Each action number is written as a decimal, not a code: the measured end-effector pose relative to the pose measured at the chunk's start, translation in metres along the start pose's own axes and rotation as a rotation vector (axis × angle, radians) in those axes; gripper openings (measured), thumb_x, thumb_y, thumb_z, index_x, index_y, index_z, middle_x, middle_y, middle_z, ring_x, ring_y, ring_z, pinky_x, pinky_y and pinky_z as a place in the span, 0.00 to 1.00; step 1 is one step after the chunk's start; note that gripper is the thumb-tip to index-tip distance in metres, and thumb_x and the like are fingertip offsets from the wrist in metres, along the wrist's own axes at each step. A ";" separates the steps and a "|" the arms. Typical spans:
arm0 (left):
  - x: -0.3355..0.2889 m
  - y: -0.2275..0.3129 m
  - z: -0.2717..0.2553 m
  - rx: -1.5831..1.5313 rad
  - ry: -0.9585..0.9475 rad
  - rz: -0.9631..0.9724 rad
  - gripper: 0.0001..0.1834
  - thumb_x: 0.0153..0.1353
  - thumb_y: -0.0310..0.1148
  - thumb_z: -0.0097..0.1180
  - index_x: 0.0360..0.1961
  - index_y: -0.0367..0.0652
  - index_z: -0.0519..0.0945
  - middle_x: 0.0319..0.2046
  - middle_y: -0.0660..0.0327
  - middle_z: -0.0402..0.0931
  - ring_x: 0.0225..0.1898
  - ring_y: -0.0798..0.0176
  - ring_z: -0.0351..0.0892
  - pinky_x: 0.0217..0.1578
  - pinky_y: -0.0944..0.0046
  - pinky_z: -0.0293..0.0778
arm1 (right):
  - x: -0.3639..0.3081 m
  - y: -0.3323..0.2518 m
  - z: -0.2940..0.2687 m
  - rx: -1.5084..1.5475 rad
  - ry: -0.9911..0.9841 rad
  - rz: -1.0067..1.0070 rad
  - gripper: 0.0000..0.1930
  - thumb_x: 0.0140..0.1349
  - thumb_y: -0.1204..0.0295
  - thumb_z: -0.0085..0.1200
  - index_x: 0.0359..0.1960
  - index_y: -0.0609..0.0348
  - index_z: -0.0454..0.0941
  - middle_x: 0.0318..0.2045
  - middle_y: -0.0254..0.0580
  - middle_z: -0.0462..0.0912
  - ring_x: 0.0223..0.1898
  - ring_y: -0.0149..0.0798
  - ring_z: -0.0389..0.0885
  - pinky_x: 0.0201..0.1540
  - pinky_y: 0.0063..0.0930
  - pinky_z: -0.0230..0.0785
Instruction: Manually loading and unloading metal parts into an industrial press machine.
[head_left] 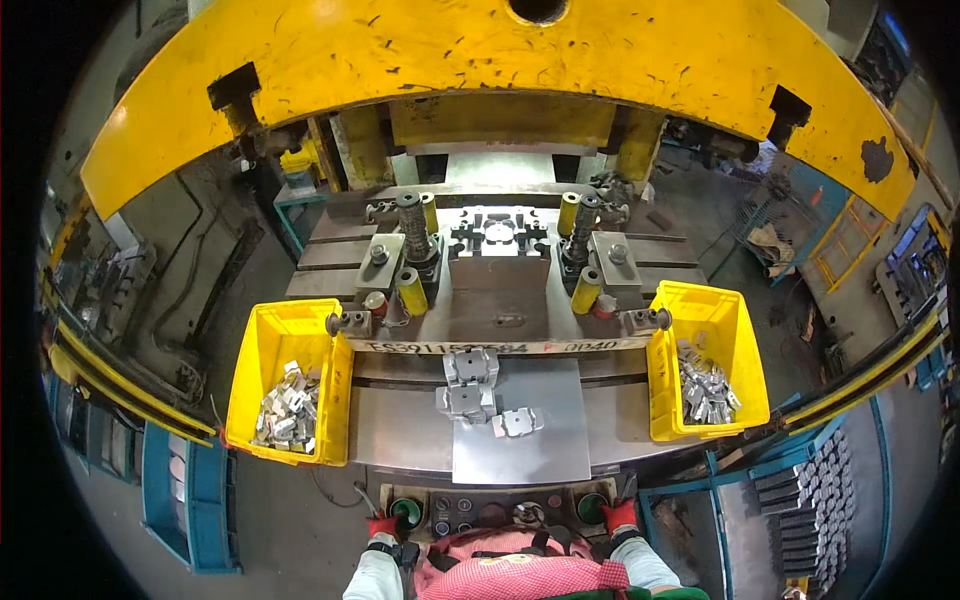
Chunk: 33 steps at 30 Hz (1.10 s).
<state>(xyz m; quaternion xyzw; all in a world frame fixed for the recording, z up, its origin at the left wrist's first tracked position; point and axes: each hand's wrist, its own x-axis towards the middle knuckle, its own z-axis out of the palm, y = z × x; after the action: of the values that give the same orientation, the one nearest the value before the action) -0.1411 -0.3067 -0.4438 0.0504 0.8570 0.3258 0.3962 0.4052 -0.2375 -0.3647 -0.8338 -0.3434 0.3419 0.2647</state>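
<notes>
The red-gloved left hand (382,524) and the red-gloved right hand (620,515) sit beside round green buttons (405,512) at either end of the dark control panel (490,514), a spacing that probably keeps them clear of the steel die (499,235); whether they clench or press, I cannot tell. Grey blocky metal parts (466,402) lie grouped on a flat silver metal sheet (552,440), perhaps for easy reach, between yellow plastic bins (338,400)
</notes>
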 end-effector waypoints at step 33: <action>-0.175 0.085 -0.055 -0.663 0.186 -0.001 0.20 0.49 0.50 0.53 0.34 0.48 0.66 0.14 0.66 0.59 0.15 0.69 0.61 0.13 0.72 0.56 | -0.043 -0.061 -0.104 0.766 0.190 0.373 0.12 0.53 0.61 0.48 0.32 0.56 0.70 0.16 0.32 0.68 0.17 0.33 0.68 0.15 0.27 0.58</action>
<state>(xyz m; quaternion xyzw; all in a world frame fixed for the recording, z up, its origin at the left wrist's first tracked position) -0.0755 -0.3289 -0.2535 -0.1114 0.7371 0.5894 0.3113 0.4370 -0.2530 -0.2417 -0.7510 -0.0095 0.4083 0.5188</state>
